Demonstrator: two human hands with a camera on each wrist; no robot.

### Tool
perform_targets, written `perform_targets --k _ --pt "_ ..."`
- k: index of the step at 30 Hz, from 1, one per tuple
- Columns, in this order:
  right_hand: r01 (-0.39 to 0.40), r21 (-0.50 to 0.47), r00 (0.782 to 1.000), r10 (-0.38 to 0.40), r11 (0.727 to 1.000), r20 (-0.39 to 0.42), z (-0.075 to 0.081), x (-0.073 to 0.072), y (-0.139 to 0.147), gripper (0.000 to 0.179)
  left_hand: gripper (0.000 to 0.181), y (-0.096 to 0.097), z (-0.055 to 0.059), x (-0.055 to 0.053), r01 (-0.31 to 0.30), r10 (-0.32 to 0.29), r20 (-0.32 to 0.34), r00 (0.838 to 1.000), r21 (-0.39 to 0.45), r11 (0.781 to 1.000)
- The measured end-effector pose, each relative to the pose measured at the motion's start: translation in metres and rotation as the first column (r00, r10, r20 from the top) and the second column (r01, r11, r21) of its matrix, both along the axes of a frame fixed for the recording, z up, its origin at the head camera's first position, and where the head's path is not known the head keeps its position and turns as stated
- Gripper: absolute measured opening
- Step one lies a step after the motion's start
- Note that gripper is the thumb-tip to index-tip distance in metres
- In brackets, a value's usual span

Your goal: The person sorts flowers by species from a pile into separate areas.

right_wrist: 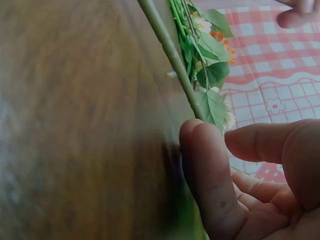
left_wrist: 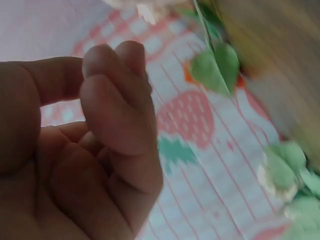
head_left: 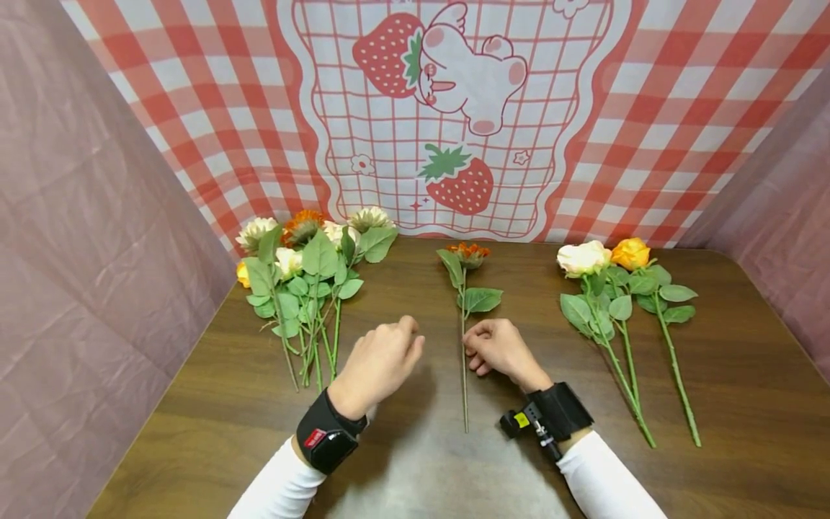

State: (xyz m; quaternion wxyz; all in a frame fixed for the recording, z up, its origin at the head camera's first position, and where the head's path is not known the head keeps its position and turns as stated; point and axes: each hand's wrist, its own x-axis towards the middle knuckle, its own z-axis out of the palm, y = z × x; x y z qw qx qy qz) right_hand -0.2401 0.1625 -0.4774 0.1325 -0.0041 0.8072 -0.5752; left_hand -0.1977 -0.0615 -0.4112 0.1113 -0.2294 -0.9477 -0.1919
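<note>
In the head view, a long-stemmed orange flower with green leaves lies along the middle of the table, its head toward the back. My right hand is at the middle of its stem, thumb and index finger pinching there. From the right wrist, the stem runs down to the index fingertip, which hides the rest of it. My left hand is held to the left of this flower, fingers loosely bent. Nothing lies in the left hand in its wrist view.
A bunch of cream, orange and yellow flowers lies on the table's left side. At the right are white roses and a yellow rose on long stems. A checked strawberry cloth hangs behind the wooden table.
</note>
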Motion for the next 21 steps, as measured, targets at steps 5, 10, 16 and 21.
perform_targets --k 5,10,16,21 --pt "0.000 0.041 1.000 0.001 0.999 -0.025 0.008 0.002 0.004 0.020 0.016 -0.032 0.001 -0.021 -0.203 0.205 0.038 0.978 -0.036 0.978" --pt "0.030 0.087 0.996 -0.022 0.996 -0.084 0.019 0.004 0.009 0.022 0.020 -0.070 -0.012 -0.045 -0.398 0.411 0.140 0.901 -0.112 0.910" --pt "0.073 0.088 0.986 -0.058 0.993 -0.158 0.030 0.006 0.013 0.024 0.023 -0.092 -0.023 -0.061 -0.452 0.512 0.306 0.803 -0.247 0.857" --pt "0.079 0.090 0.979 -0.060 0.993 -0.196 0.035 0.009 0.012 0.023 0.022 -0.093 -0.029 -0.065 -0.458 0.518 0.290 0.805 -0.251 0.853"
